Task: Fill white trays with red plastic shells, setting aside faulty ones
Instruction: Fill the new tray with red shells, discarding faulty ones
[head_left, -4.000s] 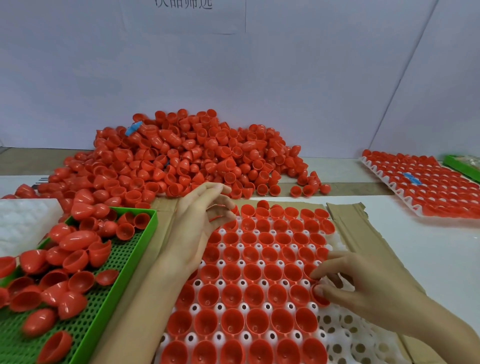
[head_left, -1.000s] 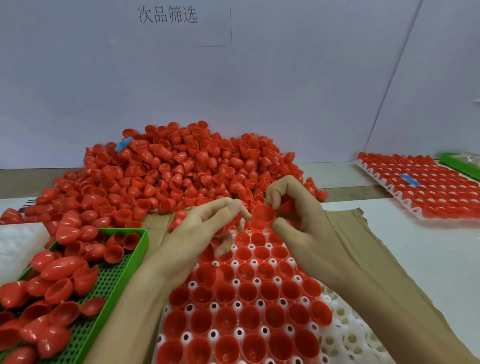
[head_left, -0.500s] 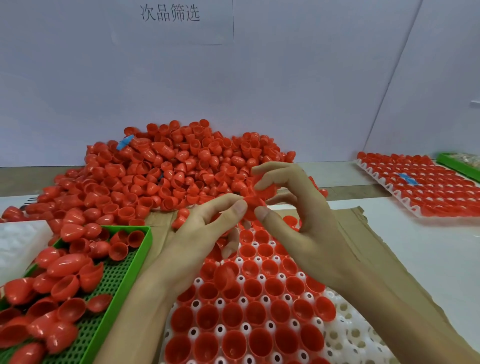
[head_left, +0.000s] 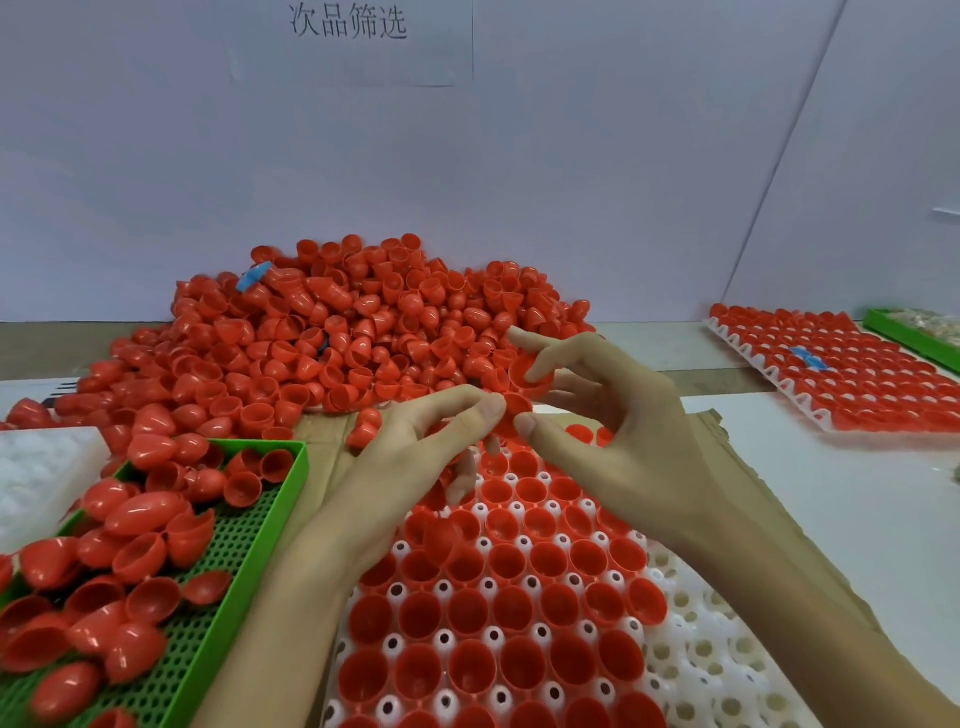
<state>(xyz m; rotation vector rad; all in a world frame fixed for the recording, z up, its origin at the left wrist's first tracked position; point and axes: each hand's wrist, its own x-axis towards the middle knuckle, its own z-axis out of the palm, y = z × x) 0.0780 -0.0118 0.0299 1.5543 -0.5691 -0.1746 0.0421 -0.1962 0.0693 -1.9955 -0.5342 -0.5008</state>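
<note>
Over the white tray's (head_left: 691, 639) far end, my left hand (head_left: 415, 457) and right hand (head_left: 623, 436) meet, both pinching red shells (head_left: 530, 376). The big shell pile (head_left: 332, 332) sits behind the tray.

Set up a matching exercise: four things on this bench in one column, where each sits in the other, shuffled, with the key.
Things:
1. pile
2. sign
3. full tray
4. part-filled tray

Places:
A. far right
B. on the wall
C. front centre
D. heaped at the back, left of centre

Pairs: 1-D; 2-B; 3-A; 4-C
</note>
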